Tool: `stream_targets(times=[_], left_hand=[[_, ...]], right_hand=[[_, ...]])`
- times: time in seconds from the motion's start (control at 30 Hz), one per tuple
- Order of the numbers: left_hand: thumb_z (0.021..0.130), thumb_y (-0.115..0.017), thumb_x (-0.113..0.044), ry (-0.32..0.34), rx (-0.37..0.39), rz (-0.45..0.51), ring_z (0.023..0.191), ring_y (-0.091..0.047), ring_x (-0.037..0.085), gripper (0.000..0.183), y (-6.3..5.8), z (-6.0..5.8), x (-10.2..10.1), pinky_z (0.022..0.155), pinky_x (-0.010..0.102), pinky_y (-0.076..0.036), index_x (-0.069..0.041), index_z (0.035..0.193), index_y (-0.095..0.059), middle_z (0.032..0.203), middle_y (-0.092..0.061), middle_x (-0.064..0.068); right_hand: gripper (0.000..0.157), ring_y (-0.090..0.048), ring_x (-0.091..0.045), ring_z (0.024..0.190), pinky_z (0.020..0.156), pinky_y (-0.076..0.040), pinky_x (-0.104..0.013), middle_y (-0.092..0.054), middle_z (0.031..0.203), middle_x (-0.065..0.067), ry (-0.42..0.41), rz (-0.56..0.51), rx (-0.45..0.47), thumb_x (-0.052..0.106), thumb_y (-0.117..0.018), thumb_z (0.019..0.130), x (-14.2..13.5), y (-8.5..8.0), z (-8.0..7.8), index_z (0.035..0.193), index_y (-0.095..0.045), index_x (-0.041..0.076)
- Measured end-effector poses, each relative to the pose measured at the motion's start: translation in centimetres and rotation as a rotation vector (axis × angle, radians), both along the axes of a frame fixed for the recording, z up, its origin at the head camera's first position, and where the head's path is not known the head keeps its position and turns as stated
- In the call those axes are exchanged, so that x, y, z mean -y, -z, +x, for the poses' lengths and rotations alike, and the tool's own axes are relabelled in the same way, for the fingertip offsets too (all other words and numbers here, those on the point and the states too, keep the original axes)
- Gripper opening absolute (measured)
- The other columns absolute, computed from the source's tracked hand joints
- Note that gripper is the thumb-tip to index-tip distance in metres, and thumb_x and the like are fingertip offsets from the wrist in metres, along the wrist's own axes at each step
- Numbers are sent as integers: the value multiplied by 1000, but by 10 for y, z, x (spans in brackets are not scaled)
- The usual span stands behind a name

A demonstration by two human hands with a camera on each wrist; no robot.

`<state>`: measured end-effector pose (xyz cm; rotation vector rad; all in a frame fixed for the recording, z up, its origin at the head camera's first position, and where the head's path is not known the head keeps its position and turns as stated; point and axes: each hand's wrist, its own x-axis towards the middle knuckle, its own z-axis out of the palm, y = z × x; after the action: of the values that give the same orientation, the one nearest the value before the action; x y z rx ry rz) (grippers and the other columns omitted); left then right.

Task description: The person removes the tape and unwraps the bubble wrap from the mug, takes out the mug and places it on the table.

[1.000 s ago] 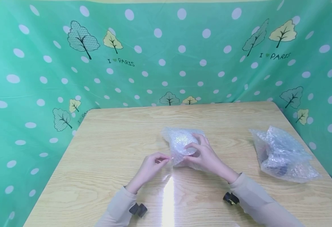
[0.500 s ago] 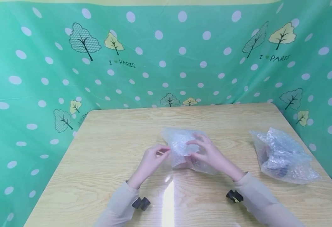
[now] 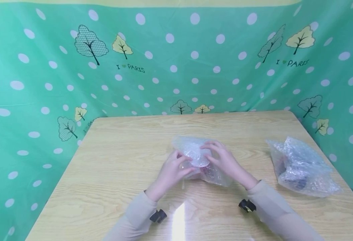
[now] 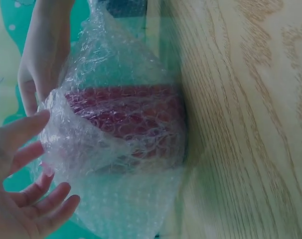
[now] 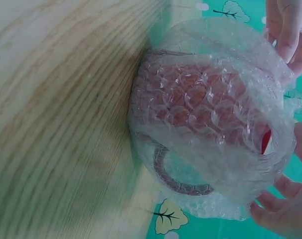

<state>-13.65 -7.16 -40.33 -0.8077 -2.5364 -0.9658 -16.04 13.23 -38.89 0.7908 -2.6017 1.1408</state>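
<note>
A bundle of clear bubble wrap (image 3: pixel 198 157) lies at the middle of the wooden table (image 3: pixel 119 157). Through the wrap shows a red object (image 4: pixel 123 122) with a ring-shaped handle (image 5: pixel 176 175). My left hand (image 3: pixel 184 163) touches the bundle's left side, its fingers (image 4: pixel 39 196) spread and relaxed beside the wrap's edge. My right hand (image 3: pixel 209 152) lies over the bundle's top and right side, its fingers (image 5: pixel 270 206) curled on the wrap. How much of the red object stays uncovered is hidden from the head view.
A second crumpled bubble-wrap bundle (image 3: pixel 300 167), with something dark inside, lies near the table's right edge. A green dotted cloth (image 3: pixel 176 67) with tree prints hangs behind and beside the table. A bright glare (image 3: pixel 179 221) marks the near edge.
My left hand moved right and forward from the bare table onto the bundle's left side. My right hand stayed on the wrap and shifted slightly.
</note>
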Motion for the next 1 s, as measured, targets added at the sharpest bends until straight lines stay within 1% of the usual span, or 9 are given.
stream_targets(times=[0.07, 0.17, 0.3, 0.4, 0.53, 0.67, 0.77, 0.93, 1.0], left_hand=[[69, -73, -26, -9, -19, -5, 74, -49, 13, 29, 1, 0, -2, 64, 20, -46, -8, 90, -66, 83, -48, 0], [70, -73, -26, -19, -18, 12, 73, -49, 13, 25, 1, 0, -3, 63, 20, -46, -9, 87, -66, 82, -48, -1], [71, -72, -24, -25, 9, 39, 74, -51, 16, 21, 2, 1, -4, 64, 22, -46, -9, 85, -66, 82, -49, 0], [71, -72, -21, -28, 25, 61, 76, -51, 16, 19, 2, 1, -4, 66, 24, -47, -9, 84, -66, 82, -49, 0], [71, -72, -18, -31, 34, 107, 80, -50, 12, 16, 4, 1, -2, 72, 25, -47, -9, 83, -66, 84, -50, 0], [71, -72, -16, -23, 20, 163, 82, -51, 12, 16, 6, 3, 2, 76, 26, -48, -8, 82, -65, 85, -52, 0], [71, -72, -15, -4, 3, 215, 82, -53, 13, 15, 7, 5, 5, 77, 25, -49, -7, 82, -65, 85, -53, 0], [71, -72, -10, 39, -8, 294, 84, -55, 15, 15, 9, 7, 11, 77, 25, -51, -5, 83, -65, 86, -55, 2], [71, -72, -8, 48, -5, 313, 84, -55, 17, 15, 9, 8, 13, 76, 27, -51, -6, 83, -65, 87, -56, 2]], right_hand=[[27, -50, -32, 105, 91, -41, -48, -56, 111, -16, 13, 2, -23, 5, -66, 76, 1, 0, -2, 103, -61, 4], [24, -55, -29, 98, 86, -47, -42, -59, 103, -14, 25, 1, -64, 4, -67, 75, 1, -1, -4, 98, -62, 2], [18, -59, -25, 88, 78, -51, -34, -63, 93, -11, 32, -20, -103, 3, -66, 75, 0, -2, -10, 93, -64, 1], [16, -61, -24, 84, 74, -53, -32, -65, 90, -12, 37, -47, -110, 3, -66, 76, -2, -3, -15, 92, -64, -1], [16, -62, -25, 83, 75, -53, -34, -65, 90, -15, 48, -78, -68, 2, -64, 78, -4, -4, -21, 93, -63, -3], [17, -61, -26, 84, 76, -52, -36, -65, 91, -16, 73, -103, 27, 3, -62, 79, -8, -8, -26, 95, -62, -3], [18, -61, -27, 84, 76, -52, -36, -64, 93, -17, 92, -114, 79, 5, -61, 81, -11, -10, -29, 97, -62, -3], [19, -62, -27, 84, 74, -53, -34, -64, 95, -18, 115, -125, 109, 7, -59, 83, -16, -11, -35, 98, -62, -3], [19, -62, -27, 85, 74, -53, -35, -64, 95, -18, 121, -134, 118, 8, -59, 83, -18, -11, -38, 98, -62, -3]])
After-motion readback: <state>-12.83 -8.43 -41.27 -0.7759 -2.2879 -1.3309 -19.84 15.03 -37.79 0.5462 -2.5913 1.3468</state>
